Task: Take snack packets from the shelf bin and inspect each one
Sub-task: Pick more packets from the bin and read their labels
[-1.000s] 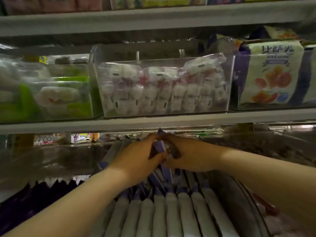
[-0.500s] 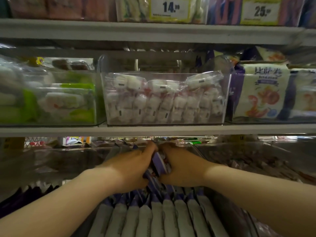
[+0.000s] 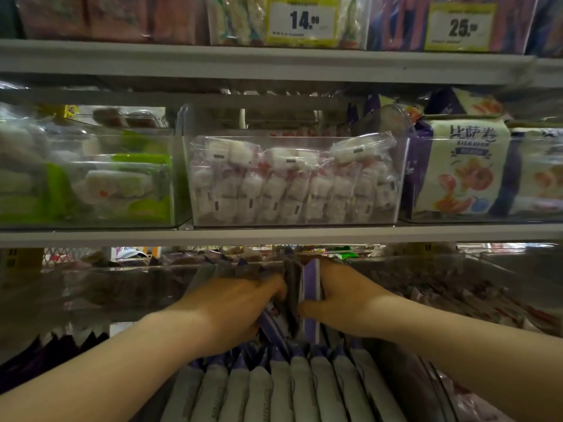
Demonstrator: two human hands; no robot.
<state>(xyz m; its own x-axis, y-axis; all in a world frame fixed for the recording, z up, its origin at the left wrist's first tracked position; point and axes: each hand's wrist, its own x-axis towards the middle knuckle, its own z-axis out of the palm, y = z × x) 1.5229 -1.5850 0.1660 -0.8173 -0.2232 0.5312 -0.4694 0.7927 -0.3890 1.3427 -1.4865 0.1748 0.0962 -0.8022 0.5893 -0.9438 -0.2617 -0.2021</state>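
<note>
The left hand (image 3: pixel 231 312) and right hand (image 3: pixel 344 300) both grip an upright purple packet (image 3: pixel 311 280) squeezed between them, its long axis vertical, above the packed row (image 3: pixel 289 388).

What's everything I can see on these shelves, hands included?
Shelves: two boards, grey, across top and middle.
Price tags: two, white on yellow, top shelf, reading 14 and 25.
Bins: at least three, clear, middle shelf.
Green packets: several, green and white, left bin.
White packets: many, white and red, centre bin.
Cream packs: at least two, cream and purple with an orange picture, right bin.
Grey packets: upright row, grey with purple tops, bottom level.
Held packets: a few, purple and grey, above that row.
Left hand: grips the held packets from the left.
Right hand: grips them from the right.
</note>
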